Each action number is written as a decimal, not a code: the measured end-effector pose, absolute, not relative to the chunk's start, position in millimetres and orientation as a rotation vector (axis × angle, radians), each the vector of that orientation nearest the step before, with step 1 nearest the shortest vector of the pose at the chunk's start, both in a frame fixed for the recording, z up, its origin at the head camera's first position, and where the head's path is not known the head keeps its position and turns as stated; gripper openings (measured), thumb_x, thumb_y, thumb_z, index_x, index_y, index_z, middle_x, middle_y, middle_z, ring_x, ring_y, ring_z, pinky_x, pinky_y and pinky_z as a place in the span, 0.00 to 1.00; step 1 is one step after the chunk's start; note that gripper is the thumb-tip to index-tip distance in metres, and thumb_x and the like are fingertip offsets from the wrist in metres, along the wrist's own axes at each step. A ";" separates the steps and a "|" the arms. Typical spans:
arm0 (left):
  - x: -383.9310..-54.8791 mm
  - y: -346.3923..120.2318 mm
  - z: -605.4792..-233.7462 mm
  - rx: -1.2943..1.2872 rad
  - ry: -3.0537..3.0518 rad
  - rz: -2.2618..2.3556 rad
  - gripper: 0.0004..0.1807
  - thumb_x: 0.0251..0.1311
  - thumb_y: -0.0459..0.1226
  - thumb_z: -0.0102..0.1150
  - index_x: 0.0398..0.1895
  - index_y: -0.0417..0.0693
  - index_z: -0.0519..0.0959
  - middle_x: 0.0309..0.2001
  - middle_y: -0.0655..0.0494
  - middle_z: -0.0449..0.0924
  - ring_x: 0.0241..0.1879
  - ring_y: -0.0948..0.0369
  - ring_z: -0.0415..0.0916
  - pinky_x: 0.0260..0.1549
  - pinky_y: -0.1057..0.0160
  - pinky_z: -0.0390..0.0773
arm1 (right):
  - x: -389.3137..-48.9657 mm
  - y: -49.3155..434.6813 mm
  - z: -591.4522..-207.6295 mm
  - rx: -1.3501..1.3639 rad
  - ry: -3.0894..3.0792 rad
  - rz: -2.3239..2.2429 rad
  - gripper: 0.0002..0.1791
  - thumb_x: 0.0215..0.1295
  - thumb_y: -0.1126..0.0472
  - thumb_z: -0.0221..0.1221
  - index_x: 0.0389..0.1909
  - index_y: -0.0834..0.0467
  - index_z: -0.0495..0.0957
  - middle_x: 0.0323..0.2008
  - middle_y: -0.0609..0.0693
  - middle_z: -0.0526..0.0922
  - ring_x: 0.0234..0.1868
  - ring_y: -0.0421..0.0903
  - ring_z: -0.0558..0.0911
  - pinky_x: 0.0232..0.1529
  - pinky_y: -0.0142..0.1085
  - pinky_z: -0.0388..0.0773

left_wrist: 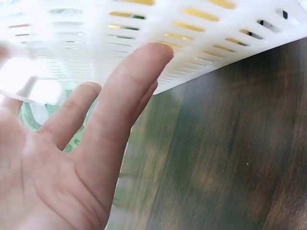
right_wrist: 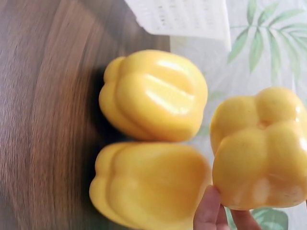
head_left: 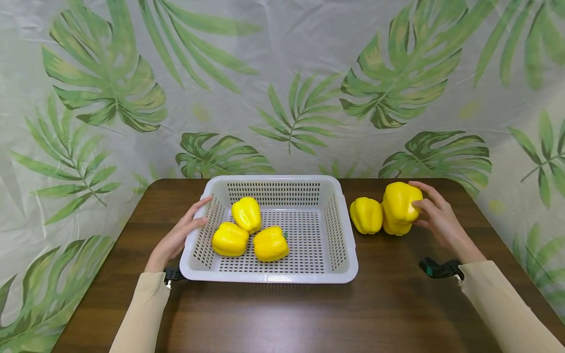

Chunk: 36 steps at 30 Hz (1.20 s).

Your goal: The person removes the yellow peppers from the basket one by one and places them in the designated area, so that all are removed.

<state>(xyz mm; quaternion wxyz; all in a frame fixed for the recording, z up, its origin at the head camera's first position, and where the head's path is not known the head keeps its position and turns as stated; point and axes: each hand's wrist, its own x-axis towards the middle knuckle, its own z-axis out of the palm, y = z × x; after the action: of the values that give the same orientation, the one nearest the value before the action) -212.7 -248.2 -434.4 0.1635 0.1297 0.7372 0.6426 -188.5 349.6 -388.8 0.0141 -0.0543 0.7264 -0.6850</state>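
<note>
My right hand [head_left: 437,220] grips a yellow bell pepper [head_left: 399,202], its fingertips at the pepper's lower side in the right wrist view. That pepper is raised and partly covers a second bell pepper [head_left: 396,228] standing on the table. Close beside it stands a third bell pepper [head_left: 366,215]. At the far left, my left hand [head_left: 178,235] rests its fingers against the side of a white plastic basket [head_left: 269,278]. Seen from the left wrist, the thumb [left_wrist: 129,91] lies along the outside of the slotted wall. Three yellow bell peppers [head_left: 246,214] lie in the basket's left half.
The dark wooden table [head_left: 291,314] carries the basket near its back edge. Behind it hangs a pale cloth [head_left: 309,39] printed with green leaves. Dark straps with small devices [head_left: 439,268] sit at both wrists.
</note>
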 end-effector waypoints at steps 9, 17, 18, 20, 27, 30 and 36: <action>-213.3 -248.4 -434.9 0.367 2.095 1.843 0.32 0.71 0.41 0.43 0.75 0.61 0.46 0.74 0.42 0.38 0.62 0.30 0.55 0.40 0.40 0.77 | -187.2 367.0 -397.6 -0.180 2.245 -2.206 0.23 0.73 0.65 0.47 0.67 0.47 0.64 0.53 0.42 0.64 0.38 0.37 0.81 0.34 0.31 0.80; -214.8 -248.2 -435.9 0.363 2.081 1.856 0.32 0.71 0.41 0.43 0.75 0.61 0.46 0.73 0.40 0.40 0.62 0.31 0.56 0.40 0.40 0.77 | -183.9 381.8 -404.8 -0.163 2.226 -2.264 0.24 0.73 0.65 0.47 0.67 0.48 0.64 0.52 0.43 0.65 0.37 0.37 0.80 0.34 0.30 0.80; -214.8 -248.1 -435.8 0.363 2.082 1.856 0.32 0.71 0.41 0.44 0.75 0.61 0.46 0.73 0.40 0.40 0.62 0.31 0.56 0.40 0.40 0.77 | -183.3 383.6 -405.7 -0.154 2.226 -2.272 0.23 0.73 0.65 0.47 0.66 0.47 0.64 0.52 0.43 0.65 0.37 0.37 0.80 0.34 0.29 0.79; -214.7 -247.9 -435.7 0.363 2.082 1.857 0.32 0.71 0.41 0.44 0.75 0.61 0.46 0.73 0.40 0.40 0.62 0.31 0.56 0.40 0.40 0.77 | -182.5 387.6 -407.8 -0.136 2.226 -2.285 0.23 0.73 0.65 0.46 0.66 0.46 0.65 0.51 0.43 0.66 0.36 0.37 0.80 0.34 0.29 0.79; -214.6 -248.2 -435.8 0.365 2.074 1.861 0.32 0.71 0.40 0.43 0.75 0.60 0.46 0.73 0.40 0.40 0.62 0.32 0.56 0.41 0.41 0.77 | -179.8 401.5 -414.7 -0.086 2.207 -2.340 0.23 0.73 0.66 0.46 0.65 0.45 0.65 0.51 0.42 0.65 0.36 0.36 0.80 0.33 0.29 0.79; -214.6 -248.1 -435.9 0.370 2.072 1.864 0.33 0.71 0.40 0.44 0.75 0.60 0.46 0.73 0.40 0.40 0.62 0.32 0.56 0.41 0.41 0.77 | -179.2 406.7 -416.8 -0.068 2.188 -2.361 0.23 0.73 0.66 0.46 0.64 0.44 0.65 0.50 0.42 0.65 0.35 0.37 0.81 0.33 0.29 0.79; -214.5 -248.2 -436.7 0.373 2.075 1.864 0.33 0.71 0.40 0.44 0.75 0.60 0.46 0.73 0.40 0.40 0.62 0.31 0.56 0.40 0.40 0.77 | -178.3 416.9 -421.5 -0.046 2.195 -2.336 0.23 0.73 0.66 0.45 0.65 0.44 0.64 0.51 0.41 0.63 0.35 0.37 0.80 0.33 0.29 0.79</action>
<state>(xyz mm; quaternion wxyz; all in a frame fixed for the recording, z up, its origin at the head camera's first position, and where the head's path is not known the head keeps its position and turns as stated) -214.5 -248.2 -436.7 0.1631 0.1309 0.7274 0.6535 -178.3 416.9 -421.5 -0.0321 -0.0143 0.6843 -0.7284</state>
